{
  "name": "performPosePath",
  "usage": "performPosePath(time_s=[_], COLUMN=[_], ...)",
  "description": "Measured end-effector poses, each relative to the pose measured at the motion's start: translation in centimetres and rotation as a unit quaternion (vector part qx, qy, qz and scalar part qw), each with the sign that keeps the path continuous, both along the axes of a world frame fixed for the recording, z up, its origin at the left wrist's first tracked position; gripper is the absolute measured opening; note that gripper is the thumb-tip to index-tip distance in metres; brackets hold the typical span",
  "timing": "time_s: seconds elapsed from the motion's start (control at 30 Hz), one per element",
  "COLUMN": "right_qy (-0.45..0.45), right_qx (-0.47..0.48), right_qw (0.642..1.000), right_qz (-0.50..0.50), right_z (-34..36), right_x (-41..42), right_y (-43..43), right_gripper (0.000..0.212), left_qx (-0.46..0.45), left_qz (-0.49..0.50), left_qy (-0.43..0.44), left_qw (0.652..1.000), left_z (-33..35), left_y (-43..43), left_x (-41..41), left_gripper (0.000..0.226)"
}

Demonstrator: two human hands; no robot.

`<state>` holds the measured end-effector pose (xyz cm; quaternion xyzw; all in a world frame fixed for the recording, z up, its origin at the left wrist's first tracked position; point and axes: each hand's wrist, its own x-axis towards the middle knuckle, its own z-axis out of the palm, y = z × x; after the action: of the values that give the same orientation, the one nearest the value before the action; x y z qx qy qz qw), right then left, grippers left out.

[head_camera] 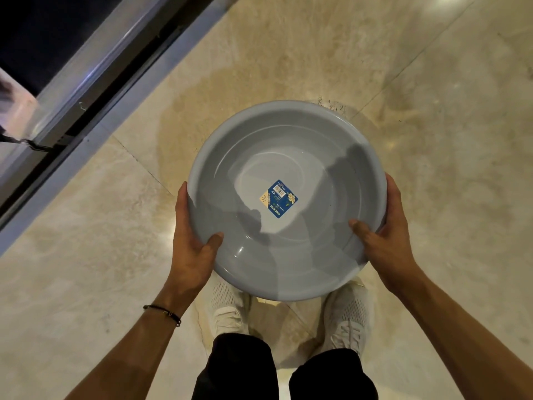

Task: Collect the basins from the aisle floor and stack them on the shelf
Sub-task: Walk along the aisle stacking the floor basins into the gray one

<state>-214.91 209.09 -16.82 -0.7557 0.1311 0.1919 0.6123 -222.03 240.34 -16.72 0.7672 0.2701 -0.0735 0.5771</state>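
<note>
A round grey-blue plastic basin (pixel 288 157) with a blue label on its bottom is held level above the floor, in front of my legs. My left hand (pixel 193 243) grips its left rim, thumb hooked inside and fingers under the edge. On the opposite rim my right hand (pixel 386 238) grips the same way, thumb inside. The basin looks empty. No other basin shows in this view.
Beige marble floor tiles (pixel 432 82) spread to the right and ahead. The grey metal base of a shelf unit (pixel 95 82) runs diagonally along the upper left, dark above it. My white shoes (pixel 227 313) stand under the basin.
</note>
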Motion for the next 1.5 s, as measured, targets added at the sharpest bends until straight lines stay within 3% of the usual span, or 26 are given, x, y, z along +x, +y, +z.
performPosePath(time_s=[0.27, 0.47, 0.87, 1.27, 1.5], right_qy=[-0.006, -0.023, -0.068, -0.206, -0.281], right_qx=[0.011, 0.032, 0.073, 0.086, 0.080], right_qw=[1.000, 0.999, 0.992, 0.967, 0.940], right_qz=[-0.014, -0.022, -0.077, -0.124, -0.178], right_z=[4.6, 13.3, 41.2, 69.3, 82.3], right_x=[0.7, 4.3, 8.7, 8.5, 7.6], right_y=[-0.8, -1.7, -4.1, -8.5, -10.9], right_gripper=[0.085, 0.089, 0.115, 0.103, 0.096], left_qx=[-0.036, -0.068, -0.149, -0.266, -0.294], left_qz=[-0.002, 0.085, 0.085, 0.113, 0.048], left_qy=[-0.010, -0.029, -0.125, -0.160, -0.222], left_qw=[0.999, 0.994, 0.977, 0.944, 0.928], left_z=[4.8, 13.5, 40.0, 68.0, 80.8], left_y=[0.3, -1.2, -3.4, -10.0, -14.5], left_x=[1.7, 3.7, 11.9, 16.4, 16.7], left_gripper=[0.095, 0.104, 0.095, 0.096, 0.092])
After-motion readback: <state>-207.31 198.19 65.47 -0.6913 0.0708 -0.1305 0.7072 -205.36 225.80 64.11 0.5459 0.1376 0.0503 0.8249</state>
